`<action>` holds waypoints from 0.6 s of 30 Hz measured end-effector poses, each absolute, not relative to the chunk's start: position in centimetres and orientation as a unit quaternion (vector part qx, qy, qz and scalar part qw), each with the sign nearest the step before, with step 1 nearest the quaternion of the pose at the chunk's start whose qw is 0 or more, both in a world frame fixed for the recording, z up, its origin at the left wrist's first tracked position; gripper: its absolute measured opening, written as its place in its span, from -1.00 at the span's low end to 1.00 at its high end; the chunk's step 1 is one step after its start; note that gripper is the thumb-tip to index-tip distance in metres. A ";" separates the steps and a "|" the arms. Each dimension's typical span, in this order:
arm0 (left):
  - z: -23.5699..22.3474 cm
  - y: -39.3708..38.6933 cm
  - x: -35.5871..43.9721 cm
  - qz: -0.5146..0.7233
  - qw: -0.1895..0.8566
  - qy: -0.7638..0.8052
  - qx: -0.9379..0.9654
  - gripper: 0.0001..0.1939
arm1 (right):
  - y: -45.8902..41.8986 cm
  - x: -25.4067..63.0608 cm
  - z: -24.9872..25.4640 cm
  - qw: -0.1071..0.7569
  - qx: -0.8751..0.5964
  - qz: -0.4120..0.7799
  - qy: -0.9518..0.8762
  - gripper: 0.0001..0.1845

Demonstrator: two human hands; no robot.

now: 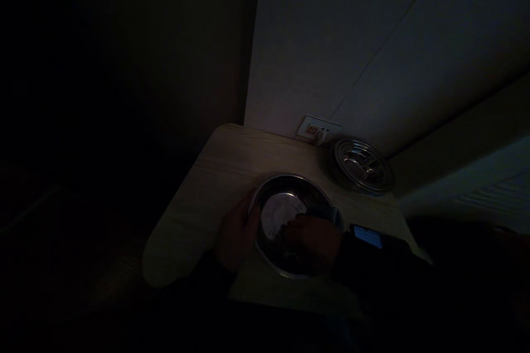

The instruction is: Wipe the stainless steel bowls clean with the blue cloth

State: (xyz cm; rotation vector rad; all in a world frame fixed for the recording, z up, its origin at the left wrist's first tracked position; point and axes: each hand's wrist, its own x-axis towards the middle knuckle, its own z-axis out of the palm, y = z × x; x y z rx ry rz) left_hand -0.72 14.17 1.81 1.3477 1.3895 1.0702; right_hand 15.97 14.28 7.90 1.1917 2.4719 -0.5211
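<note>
Steel bowl (pixel 281 210) — left hand (pixel 237 231) pinching its rim, right hand (pixel 317 238) inside (fingers too dark to tell) — could skid if pressed lopsidedly.

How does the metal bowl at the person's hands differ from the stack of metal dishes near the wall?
The bowl looks like a single piece; the stack shows several layered rims. The left hand is at the bowl's rim and the right hand reaches inside; neither touches the stack. Both are round, shiny metal on the table.
</note>
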 end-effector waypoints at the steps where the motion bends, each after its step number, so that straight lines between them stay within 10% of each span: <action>1: 1.8 13.8 -0.6 0.438 0.446 0.571 0.532 -0.55 | 14.2 15.8 7.9 0.173 0.427 -0.187 0.868 -0.81; 18: 1.6 13.0 0.0 0.435 0.394 0.643 0.492 -0.54 | 15.2 12.8 7.2 0.140 0.475 -0.151 0.856 -0.79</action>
